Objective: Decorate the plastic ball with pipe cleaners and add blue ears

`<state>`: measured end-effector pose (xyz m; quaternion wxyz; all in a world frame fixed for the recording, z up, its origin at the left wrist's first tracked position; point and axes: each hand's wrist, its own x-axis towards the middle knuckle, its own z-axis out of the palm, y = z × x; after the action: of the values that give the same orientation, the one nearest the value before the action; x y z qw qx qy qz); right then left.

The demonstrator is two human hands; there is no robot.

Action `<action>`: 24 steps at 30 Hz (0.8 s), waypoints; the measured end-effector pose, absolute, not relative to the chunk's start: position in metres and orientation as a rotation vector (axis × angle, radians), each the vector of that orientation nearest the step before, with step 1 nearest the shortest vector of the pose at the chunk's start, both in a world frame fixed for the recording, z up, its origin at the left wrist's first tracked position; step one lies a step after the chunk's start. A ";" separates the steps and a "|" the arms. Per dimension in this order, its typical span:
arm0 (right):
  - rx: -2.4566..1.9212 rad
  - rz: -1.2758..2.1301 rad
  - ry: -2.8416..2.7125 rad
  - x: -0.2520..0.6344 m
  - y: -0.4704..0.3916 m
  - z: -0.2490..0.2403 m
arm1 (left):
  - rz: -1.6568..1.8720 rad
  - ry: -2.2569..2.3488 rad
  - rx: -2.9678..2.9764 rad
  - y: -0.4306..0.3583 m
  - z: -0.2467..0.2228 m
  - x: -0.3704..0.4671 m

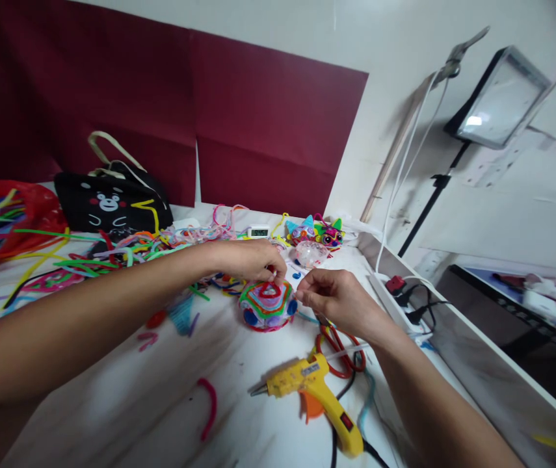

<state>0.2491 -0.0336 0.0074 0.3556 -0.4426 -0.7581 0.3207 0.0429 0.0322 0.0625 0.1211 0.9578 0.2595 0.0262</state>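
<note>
A round craft piece (266, 307) covered in coils of coloured pipe cleaner sits on the white table, with a red loop on its top. My left hand (257, 260) reaches over it from behind, fingers curled together at its upper edge; what they pinch is too small to name. On its right side my right hand (335, 297) has thumb and forefinger pressed together near a dark blue disc, and anything between them is too small to make out. A yellow glue gun (313, 390) lies in front of my right hand, beside red-handled scissors (341, 354).
Loose pipe cleaners (106, 260) and a black bag (112, 201) lie at the left. Decorated pieces (329, 235) and a small clock (258, 232) stand behind. A power strip (399, 302) runs along the right edge. A pink strip (209, 409) lies in front.
</note>
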 end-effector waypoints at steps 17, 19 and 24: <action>-1.162 0.758 -1.919 0.238 -0.028 -0.003 | 0.831 0.758 3.207 -0.014 0.033 0.018; -1.112 0.835 -1.904 0.232 -0.029 -0.007 | 0.998 0.717 3.296 -0.021 0.023 0.017; -1.010 1.199 -1.764 0.223 -0.037 0.001 | 1.409 0.591 3.431 -0.033 0.007 0.014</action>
<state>0.2226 -0.0374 0.0011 0.3808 -0.3956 -0.6912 0.4698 0.0137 -0.0335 0.0067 -0.3021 0.8708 0.1500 0.3577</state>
